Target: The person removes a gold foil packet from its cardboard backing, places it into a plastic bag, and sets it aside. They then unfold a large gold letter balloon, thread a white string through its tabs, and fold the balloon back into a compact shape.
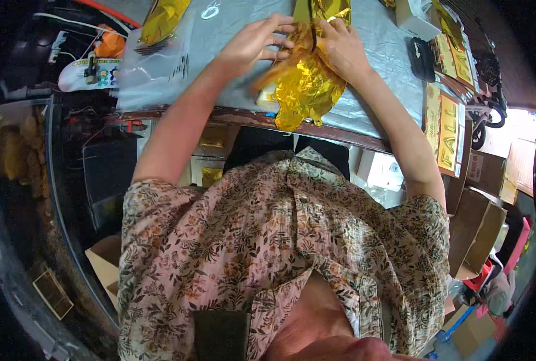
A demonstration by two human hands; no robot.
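Observation:
A crumpled sheet of shiny gold foil (310, 90) lies across the table near its front edge, its lower end hanging over that edge. My right hand (340, 51) is on the foil's right side, fingers bent and closed on it. To the left, my left hand (259, 43) has its fingers stretched and apart, the tips at the foil's edge. Between the hands runs a narrow dark strip (314, 33) along the foil. Something pale shows under the foil's left side, blurred and mostly covered.
The table has a grey plastic cover (220, 93). At the far left lies another gold foil piece (164, 21), near a white string loop (209, 11). A white box (417, 18), a black case (422, 59) and printed cards (445, 129) line the right side.

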